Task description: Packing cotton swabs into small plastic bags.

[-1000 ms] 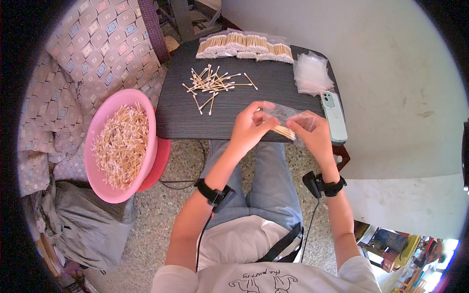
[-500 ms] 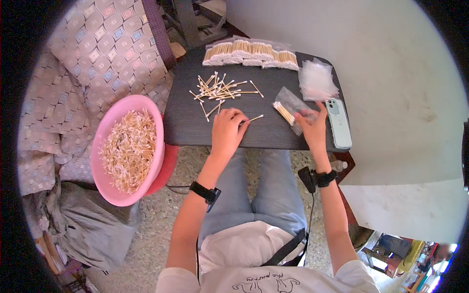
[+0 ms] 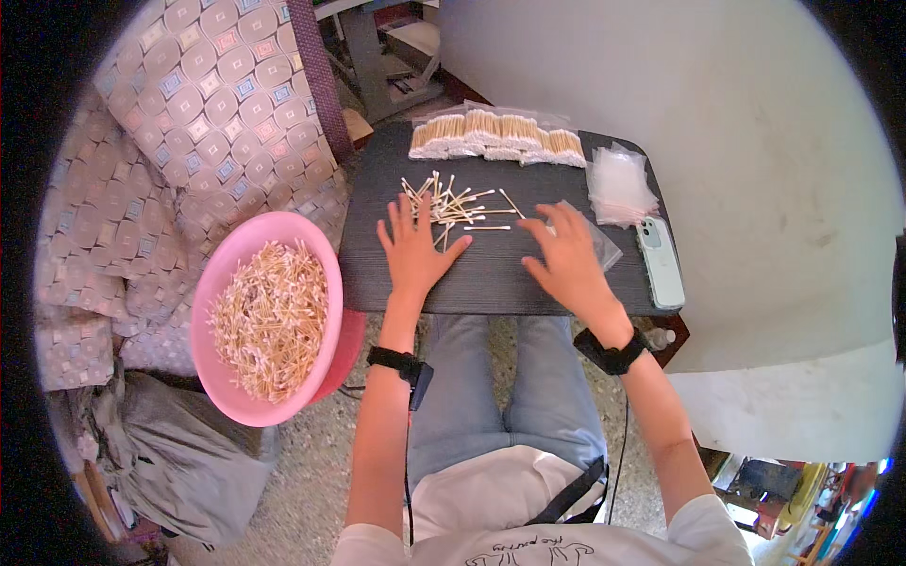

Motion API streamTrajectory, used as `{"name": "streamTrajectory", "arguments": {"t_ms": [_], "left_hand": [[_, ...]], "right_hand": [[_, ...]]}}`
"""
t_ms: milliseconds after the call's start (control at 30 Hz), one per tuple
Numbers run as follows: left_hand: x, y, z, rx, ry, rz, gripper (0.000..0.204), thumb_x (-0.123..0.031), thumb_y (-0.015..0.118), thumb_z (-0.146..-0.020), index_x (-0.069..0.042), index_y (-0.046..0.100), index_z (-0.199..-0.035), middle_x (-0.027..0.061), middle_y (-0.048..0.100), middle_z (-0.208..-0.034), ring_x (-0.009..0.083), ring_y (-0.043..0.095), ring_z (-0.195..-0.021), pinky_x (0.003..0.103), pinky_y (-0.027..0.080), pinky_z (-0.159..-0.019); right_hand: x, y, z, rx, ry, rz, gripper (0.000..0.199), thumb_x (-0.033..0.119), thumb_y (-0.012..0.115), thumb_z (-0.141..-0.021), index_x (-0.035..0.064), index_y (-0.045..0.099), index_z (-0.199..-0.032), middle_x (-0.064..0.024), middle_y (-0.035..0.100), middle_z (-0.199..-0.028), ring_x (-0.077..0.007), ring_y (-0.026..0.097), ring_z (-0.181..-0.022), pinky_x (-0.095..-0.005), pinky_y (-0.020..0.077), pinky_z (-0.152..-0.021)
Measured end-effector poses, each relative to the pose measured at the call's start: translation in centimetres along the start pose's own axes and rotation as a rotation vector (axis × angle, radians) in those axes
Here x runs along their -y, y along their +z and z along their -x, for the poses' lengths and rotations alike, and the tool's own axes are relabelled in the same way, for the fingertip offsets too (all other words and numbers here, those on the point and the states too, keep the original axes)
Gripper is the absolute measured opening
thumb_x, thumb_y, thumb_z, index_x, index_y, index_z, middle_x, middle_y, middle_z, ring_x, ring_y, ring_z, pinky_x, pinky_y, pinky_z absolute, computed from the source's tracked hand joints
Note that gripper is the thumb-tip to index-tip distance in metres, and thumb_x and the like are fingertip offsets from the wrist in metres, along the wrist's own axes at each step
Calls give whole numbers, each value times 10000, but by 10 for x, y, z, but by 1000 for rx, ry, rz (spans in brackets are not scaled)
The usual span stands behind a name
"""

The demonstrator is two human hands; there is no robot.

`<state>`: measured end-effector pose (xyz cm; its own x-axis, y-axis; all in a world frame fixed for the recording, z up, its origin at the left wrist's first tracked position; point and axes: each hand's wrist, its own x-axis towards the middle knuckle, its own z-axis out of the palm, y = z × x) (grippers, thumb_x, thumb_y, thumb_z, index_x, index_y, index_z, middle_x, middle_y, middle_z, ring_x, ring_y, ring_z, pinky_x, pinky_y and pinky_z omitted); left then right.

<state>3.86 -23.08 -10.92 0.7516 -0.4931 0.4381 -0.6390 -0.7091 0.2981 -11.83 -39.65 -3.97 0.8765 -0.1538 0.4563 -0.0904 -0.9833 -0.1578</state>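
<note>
Both hands lie flat and open on the dark table (image 3: 491, 283), holding nothing: my left hand (image 3: 413, 250) spreads its fingers at the near edge of the loose cotton swabs (image 3: 451, 206), my right hand (image 3: 566, 259) presses on the clear bag (image 3: 604, 250). To do this well, I judge I should rake a small, even bunch with tips aligned while pinning the bag. Beyond lie packed swab bags (image 3: 495, 137).
</note>
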Motion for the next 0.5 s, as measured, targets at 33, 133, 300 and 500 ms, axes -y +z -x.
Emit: {"name": "streamTrajectory", "arguments": {"t_ms": [33, 133, 300, 500], "left_hand": [[-3, 1, -2, -24, 46, -33, 842, -553, 661, -704, -84, 370, -1339, 199, 362, -1374, 336, 298, -1302, 522, 198, -1051], [12, 6, -12, -44, 87, 289, 685, -454, 647, -765, -78, 425, -1292, 150, 474, -1293, 280, 423, -1223, 461, 225, -1055], [13, -1, -3, 135, 19, 579, 437, -180, 662, -776, -75, 535, -1181, 100, 544, -1219, 280, 528, -1104, 341, 421, -926], [9, -7, -2, -53, 74, 519, 479, -221, 639, -774, -109, 511, -1222, 87, 506, -1275, 262, 471, -1185, 366, 421, -934]], "right_hand": [[4, 11, -5, 104, -4, -129, 579, 181, 720, -673, 92, 485, -1195, -172, 386, -1295, -390, 333, -1223, -560, 265, -1006], [28, 28, -33, 413, 85, -191, 731, 224, 720, -688, 84, 361, -1310, -214, 308, -1368, -425, 344, -1220, -576, 335, -953], [32, 64, -68, 522, 316, 176, 966, 335, 723, -719, 122, 106, -1431, -224, 176, -1448, -531, 252, -1246, -620, 348, -926], [20, 85, -83, 455, 84, -32, 807, 350, 691, -738, 77, 279, -1376, -183, 348, -1342, -429, 376, -1183, -523, 373, -930]]}}
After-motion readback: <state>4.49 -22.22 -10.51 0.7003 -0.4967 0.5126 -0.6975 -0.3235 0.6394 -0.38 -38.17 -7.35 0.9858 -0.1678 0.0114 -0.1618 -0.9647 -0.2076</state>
